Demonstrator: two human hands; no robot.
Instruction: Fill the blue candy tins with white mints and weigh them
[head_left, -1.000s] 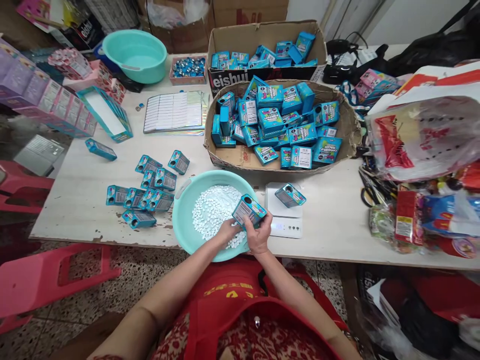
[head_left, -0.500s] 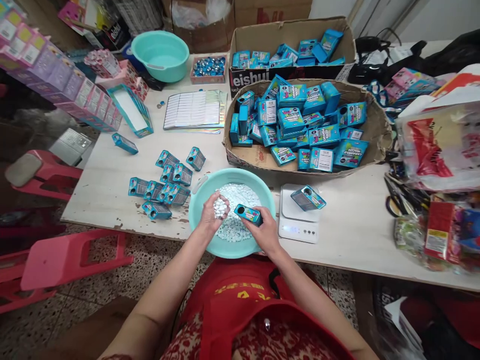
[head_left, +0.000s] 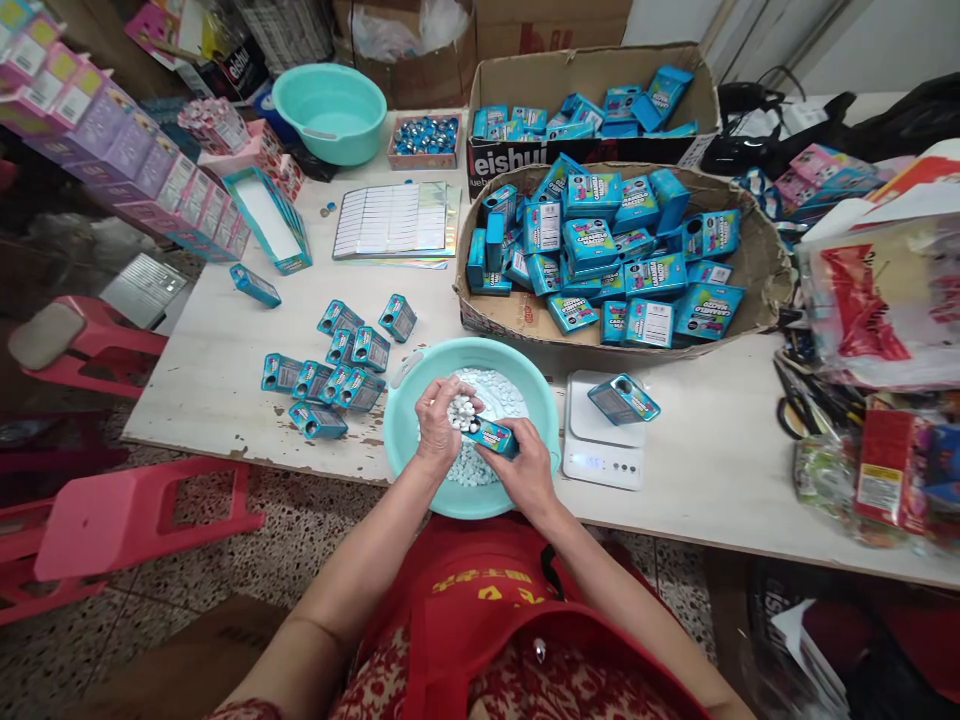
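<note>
Over the teal basin of white tablets, my right hand grips a small blue box lying on its side, its round hole toward my left hand. My left hand is cupped around a heap of white tablets, pressed against the box's opening. Another blue box lies on the white scale just right of the basin.
Several blue boxes lie left of the basin. A cardboard tray piled with blue boxes sits behind it, with a second carton farther back. A second teal basin, a sheet pad, pink stools and bagged goods surround.
My left hand, holding a scoop of tablets, has moved right against the box's hole. The box in my right hand has dropped lower into the basin than a second ago.
</note>
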